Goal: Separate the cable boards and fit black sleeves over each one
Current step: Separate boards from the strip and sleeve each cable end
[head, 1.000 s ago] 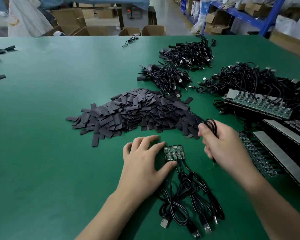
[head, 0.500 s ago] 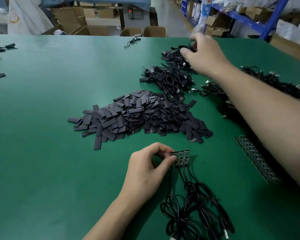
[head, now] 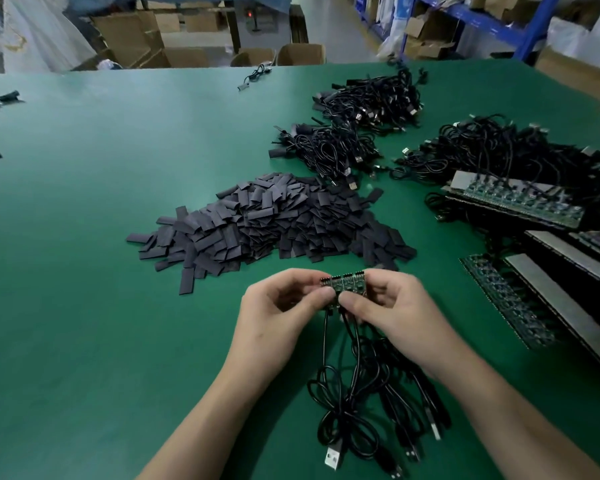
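The right hand (head: 395, 313) has returned from the far cable pile (head: 371, 98). It now pinches the board strip (head: 343, 285) opposite the left hand (head: 274, 317), just above the tabletop (head: 84, 271), near the sleeves (head: 274, 223). Separation of a board can likely begin.

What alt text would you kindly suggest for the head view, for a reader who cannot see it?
The left hand and right hand pinch a strip of joined cable boards above a green table, its black cables trailing toward the viewer. A heap of black sleeves lies beyond.
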The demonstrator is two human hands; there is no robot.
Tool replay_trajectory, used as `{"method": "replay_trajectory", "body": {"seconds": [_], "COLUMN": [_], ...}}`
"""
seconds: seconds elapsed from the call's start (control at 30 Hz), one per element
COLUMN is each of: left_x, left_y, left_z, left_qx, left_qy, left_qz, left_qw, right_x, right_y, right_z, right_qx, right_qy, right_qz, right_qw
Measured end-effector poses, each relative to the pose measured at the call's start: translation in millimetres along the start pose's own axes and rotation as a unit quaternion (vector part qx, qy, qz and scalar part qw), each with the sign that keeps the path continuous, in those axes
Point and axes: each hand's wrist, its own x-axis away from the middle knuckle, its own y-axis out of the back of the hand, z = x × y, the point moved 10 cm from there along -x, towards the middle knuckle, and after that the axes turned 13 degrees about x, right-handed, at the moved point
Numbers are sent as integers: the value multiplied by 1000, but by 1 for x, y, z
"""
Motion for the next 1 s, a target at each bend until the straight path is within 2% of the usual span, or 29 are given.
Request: {"method": "replay_trajectory", "body": {"seconds": [0.13, 0.27, 0.5, 0.67, 0.83, 1.0], "left_x": [-1, -2, -1, -1, -3, -2], "left_y": [1, -4, -5, -6, -4, -4], "left_z": [8, 14, 13, 11, 12, 9], "left_qx": [21, 36, 50, 70, 67, 53], "left_qy": [33, 67, 88, 87, 76, 55], "left_qz": [7, 51, 72, 69, 29, 22], "left_qw": [999, 996, 992, 991, 994, 997], "right_x": [-1, -3, -4, -3, -5, -5], "right_y": [0, -5, -9, -11, -6, -3], "right_z": [-4, -3, -9, -5, -9, -10], "right_qx": [-20, -38, -53, -78, -77, -26], "right_qy": [5, 10, 0, 7, 1, 0], "right_qz": [-8, 16, 29, 26, 20, 24], "right_qw": [1000, 999, 998, 997, 997, 999]}}
